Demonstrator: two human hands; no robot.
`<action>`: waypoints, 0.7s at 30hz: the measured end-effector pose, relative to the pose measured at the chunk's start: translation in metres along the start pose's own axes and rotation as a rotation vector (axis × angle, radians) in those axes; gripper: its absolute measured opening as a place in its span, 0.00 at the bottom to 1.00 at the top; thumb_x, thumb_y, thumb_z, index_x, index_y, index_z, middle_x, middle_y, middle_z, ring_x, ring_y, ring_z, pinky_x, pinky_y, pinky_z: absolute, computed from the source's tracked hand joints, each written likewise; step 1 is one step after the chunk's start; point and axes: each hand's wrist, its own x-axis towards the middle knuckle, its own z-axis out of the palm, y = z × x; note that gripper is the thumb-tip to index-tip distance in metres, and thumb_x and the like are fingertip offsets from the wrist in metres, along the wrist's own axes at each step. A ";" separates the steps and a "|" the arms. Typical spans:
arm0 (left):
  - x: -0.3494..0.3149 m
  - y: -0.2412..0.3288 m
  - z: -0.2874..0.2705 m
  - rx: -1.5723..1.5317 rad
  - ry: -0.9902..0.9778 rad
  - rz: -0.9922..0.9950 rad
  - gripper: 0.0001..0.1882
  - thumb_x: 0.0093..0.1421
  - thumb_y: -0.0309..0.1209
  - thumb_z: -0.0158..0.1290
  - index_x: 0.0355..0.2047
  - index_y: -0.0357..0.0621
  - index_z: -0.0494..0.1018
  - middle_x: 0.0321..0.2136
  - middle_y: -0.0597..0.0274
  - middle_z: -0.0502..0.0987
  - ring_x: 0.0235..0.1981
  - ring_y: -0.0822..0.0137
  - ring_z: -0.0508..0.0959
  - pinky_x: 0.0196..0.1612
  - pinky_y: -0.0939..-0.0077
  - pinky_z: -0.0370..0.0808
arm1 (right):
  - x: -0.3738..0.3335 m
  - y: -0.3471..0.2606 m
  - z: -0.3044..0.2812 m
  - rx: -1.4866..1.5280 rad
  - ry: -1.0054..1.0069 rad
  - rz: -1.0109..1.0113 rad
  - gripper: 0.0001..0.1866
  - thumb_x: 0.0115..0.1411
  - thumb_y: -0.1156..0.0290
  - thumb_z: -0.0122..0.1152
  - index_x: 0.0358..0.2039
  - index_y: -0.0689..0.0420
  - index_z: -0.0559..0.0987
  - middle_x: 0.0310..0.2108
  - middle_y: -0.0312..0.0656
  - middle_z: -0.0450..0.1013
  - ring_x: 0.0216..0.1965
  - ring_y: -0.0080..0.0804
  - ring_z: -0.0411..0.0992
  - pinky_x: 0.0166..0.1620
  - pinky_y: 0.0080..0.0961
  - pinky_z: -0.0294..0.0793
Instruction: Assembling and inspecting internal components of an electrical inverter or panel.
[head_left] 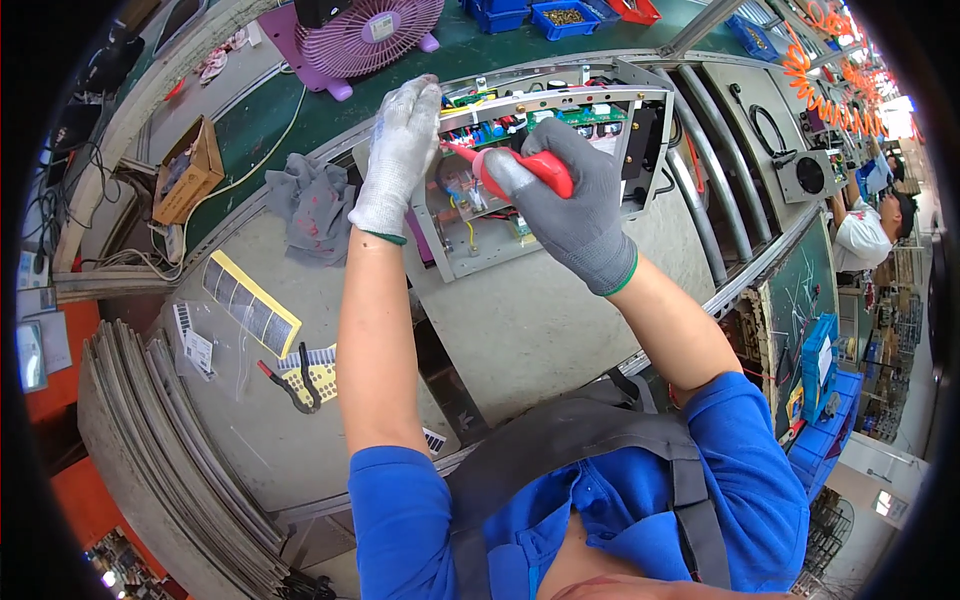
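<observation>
Gripping a red plastic tool with pointed tip [548, 170]: dark-grey-gloved right hand [580, 195], fingers closed round it. Tip points toward left end of open silver metal box [575, 98], on grey worktop [540, 340]. White-gloved left hand [403, 130] there, fingers together; can't tell if pinching.

1 head-worn fisheye camera looks down at the nearby workbench [540, 330].

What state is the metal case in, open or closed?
The metal case is open: a green circuit board and a yellow wire show inside its frame.
</observation>
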 end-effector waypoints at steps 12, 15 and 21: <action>0.016 -0.027 -0.002 0.320 0.037 0.314 0.13 0.62 0.24 0.50 0.46 0.35 0.74 0.46 0.45 0.78 0.47 0.48 0.79 0.50 0.61 0.77 | -0.024 0.051 -0.027 0.151 -0.090 0.389 0.18 0.53 0.60 0.71 0.23 0.62 0.75 0.21 0.39 0.71 0.25 0.20 0.66 0.31 0.24 0.68; 0.017 -0.024 0.000 0.165 0.045 0.129 0.13 0.61 0.21 0.49 0.46 0.35 0.75 0.45 0.47 0.78 0.44 0.49 0.80 0.48 0.63 0.78 | -0.032 0.066 -0.019 0.288 -0.037 0.447 0.19 0.53 0.60 0.72 0.22 0.61 0.74 0.20 0.35 0.68 0.25 0.18 0.63 0.30 0.23 0.67; 0.015 0.000 -0.002 -0.046 0.010 -0.066 0.13 0.63 0.21 0.48 0.46 0.34 0.75 0.46 0.46 0.78 0.45 0.49 0.79 0.50 0.64 0.76 | -0.025 0.074 -0.025 0.565 -0.041 0.587 0.17 0.52 0.60 0.71 0.23 0.59 0.74 0.23 0.34 0.71 0.27 0.20 0.68 0.32 0.22 0.69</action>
